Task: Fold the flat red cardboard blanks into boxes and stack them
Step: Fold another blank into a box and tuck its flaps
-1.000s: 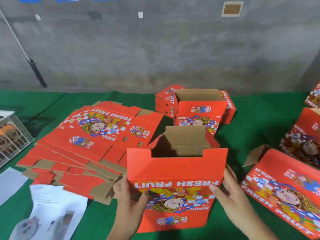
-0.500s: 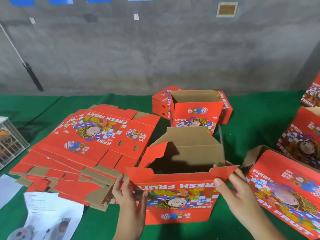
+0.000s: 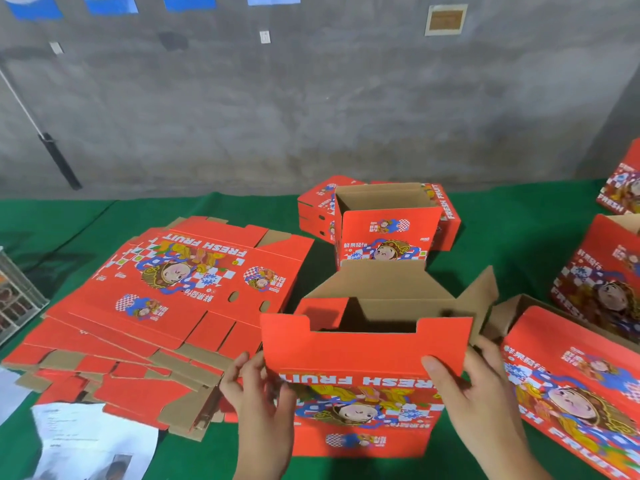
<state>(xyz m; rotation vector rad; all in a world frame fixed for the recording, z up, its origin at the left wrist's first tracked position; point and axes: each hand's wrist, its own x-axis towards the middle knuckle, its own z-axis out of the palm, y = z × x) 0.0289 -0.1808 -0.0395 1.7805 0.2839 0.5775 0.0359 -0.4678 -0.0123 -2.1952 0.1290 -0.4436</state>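
Mid-fold: half-formed red box (image 3: 363, 393) upright on green table (image 3: 519, 244), near edge, beside stack of flat blanks (image 3: 166, 306). Left hand (image 3: 258, 400) and right hand (image 3: 474, 393) pinching front panel's corners. Top flaps unfolded. Next, likely: tucking flaps inward, keeping walls square.

I see my left hand (image 3: 258, 400) and right hand (image 3: 476, 393) bare: no gloves, rings or watch, forearms unsleeved, nails short and unpainted.
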